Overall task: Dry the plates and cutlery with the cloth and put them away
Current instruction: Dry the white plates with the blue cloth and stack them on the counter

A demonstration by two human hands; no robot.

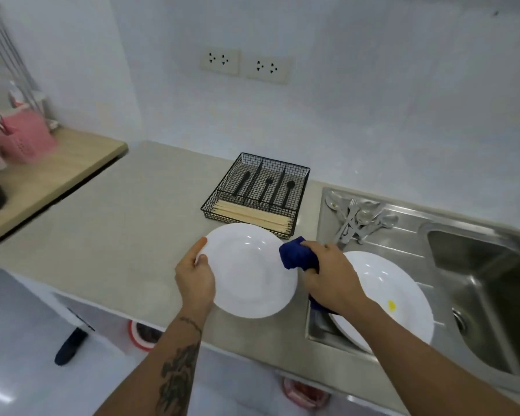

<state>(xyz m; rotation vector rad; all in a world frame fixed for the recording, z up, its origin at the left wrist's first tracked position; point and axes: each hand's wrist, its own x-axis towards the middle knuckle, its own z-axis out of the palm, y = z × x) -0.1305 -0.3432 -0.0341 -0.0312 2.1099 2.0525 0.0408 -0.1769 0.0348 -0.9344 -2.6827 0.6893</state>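
Now the left hand [195,280] has its grip on the round white plate [249,270], and the right hand [330,273] squeezes the dark blue cloth [297,256] at its edge.

both forearms extend forward from the lower frame edge. left hand [195,276]: fingers curled around a plate rim, thumb on top, tattooed forearm. right hand [330,273]: back facing up, fingers closed on a bunched cloth, wrist bent slightly inward.

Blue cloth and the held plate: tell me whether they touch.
Touching. The head view shows the blue cloth, bunched in the right hand, overlapping the held plate at its right rim.
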